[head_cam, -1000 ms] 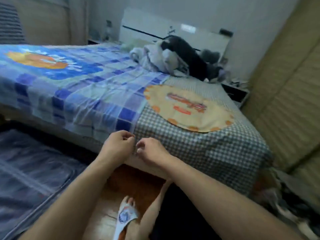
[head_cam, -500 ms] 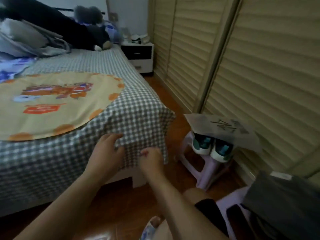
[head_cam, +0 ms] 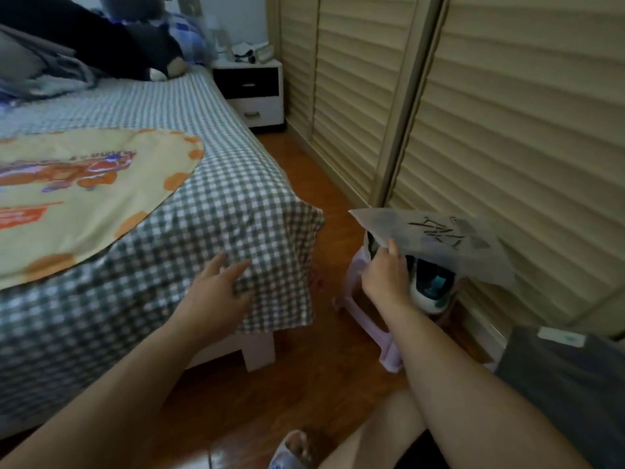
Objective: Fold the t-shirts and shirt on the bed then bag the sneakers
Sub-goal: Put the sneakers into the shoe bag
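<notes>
A bed (head_cam: 209, 184) under a grey-and-white checked sheet fills the left side, its white leg (head_cam: 258, 352) standing on a reddish-brown wooden floor (head_cam: 304, 384). Right of the bed, a long run of cream louvred wardrobe doors (head_cam: 507, 113) lines the wall, with a narrow strip of floor between them. Beyond the bed's far corner, a white bedside cabinet (head_cam: 252, 88) with a dark drawer front stands against a pale wall (head_cam: 236, 18); the light is dim and bluish.

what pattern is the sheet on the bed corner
Grey-and-white gingham check on the sheet, clearest in the head view.
</notes>
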`<control>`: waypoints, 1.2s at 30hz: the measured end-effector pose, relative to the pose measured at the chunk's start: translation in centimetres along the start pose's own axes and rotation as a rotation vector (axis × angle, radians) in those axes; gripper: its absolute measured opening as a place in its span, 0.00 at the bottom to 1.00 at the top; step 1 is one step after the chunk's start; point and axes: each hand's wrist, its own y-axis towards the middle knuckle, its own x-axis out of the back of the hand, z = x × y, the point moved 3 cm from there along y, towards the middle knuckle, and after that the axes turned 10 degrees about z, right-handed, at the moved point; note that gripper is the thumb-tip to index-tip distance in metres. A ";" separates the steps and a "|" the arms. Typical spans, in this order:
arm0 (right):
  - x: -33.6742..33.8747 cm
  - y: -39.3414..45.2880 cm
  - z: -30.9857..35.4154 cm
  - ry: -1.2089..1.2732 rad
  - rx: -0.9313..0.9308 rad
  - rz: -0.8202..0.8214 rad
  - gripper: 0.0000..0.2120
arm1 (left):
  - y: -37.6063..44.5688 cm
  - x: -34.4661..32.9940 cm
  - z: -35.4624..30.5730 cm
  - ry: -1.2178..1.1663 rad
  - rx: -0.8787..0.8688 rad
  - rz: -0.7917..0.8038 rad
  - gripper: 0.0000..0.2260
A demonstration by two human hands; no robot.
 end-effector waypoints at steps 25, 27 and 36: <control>-3.8 -25.5 32.0 0.423 1.338 0.401 0.20 | -24.7 16.7 27.0 -1.506 0.073 -0.789 0.18; -7.7 -24.2 31.2 0.321 1.305 0.443 0.21 | -24.4 14.1 29.6 -1.768 0.143 -0.731 0.12; -9.0 -20.2 32.1 0.470 0.997 0.680 0.28 | -20.3 11.2 33.2 -1.750 0.306 -0.718 0.09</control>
